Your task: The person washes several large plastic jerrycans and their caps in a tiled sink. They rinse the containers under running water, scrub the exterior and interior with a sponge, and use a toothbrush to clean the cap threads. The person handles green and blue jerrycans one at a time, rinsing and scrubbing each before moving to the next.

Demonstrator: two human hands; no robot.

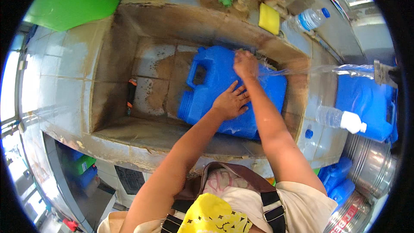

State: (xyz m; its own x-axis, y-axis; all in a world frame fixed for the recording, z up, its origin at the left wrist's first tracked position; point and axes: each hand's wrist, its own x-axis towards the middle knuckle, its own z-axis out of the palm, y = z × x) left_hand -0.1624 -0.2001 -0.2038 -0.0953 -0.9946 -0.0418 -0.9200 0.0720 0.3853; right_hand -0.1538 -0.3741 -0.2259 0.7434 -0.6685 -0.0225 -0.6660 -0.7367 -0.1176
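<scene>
A blue plastic jerrycan (267,99) lies on its side in the tiled sink basin (151,75), with its handle and ribbed end toward the left. My left hand (232,100) rests flat on its upper face, fingers spread. Farther back, my right hand (246,64) is closed and presses near the can's far edge. Whatever its fingers hold, if anything, is hidden. From the tap (383,73) on the right, a stream of water (319,70) runs across to the can beside my right hand.
An orange-and-black tool (131,95) lies at the basin's left. A yellow sponge (269,18) and a water bottle (308,19) are on the back ledge. On the right are a bottle with a white top (340,119), a blue cap (308,133) and another blue jerrycan (360,103).
</scene>
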